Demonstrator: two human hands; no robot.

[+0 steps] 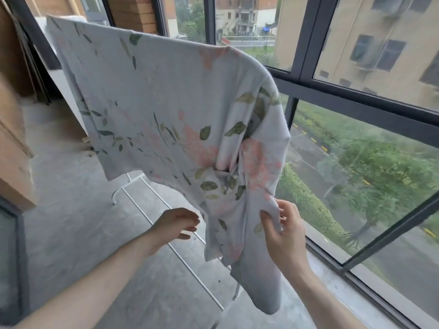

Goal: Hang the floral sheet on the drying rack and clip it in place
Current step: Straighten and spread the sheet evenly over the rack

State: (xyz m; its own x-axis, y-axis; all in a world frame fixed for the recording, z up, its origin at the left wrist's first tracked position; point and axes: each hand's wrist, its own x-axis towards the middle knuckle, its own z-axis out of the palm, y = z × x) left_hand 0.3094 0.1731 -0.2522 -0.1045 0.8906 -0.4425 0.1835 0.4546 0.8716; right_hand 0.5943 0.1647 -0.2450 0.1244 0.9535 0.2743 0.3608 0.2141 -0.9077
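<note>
The floral sheet point(166, 103), pale grey with pink blooms and green leaves, hangs draped over the top of a white drying rack whose base bars point(152, 217) show on the floor below. Its right side is bunched and twisted and hangs lower than the left. My right hand point(282, 224) pinches the bunched right edge between thumb and fingers. My left hand point(177, 223) hovers just left of the hanging fabric with loosely curled fingers, holding nothing. No clips are visible.
A wall of dark-framed windows point(356, 105) runs close along the right, with a low sill point(332, 279) beneath. The floor is grey concrete point(71, 222). Wooden panels point(14, 138) stand on the left.
</note>
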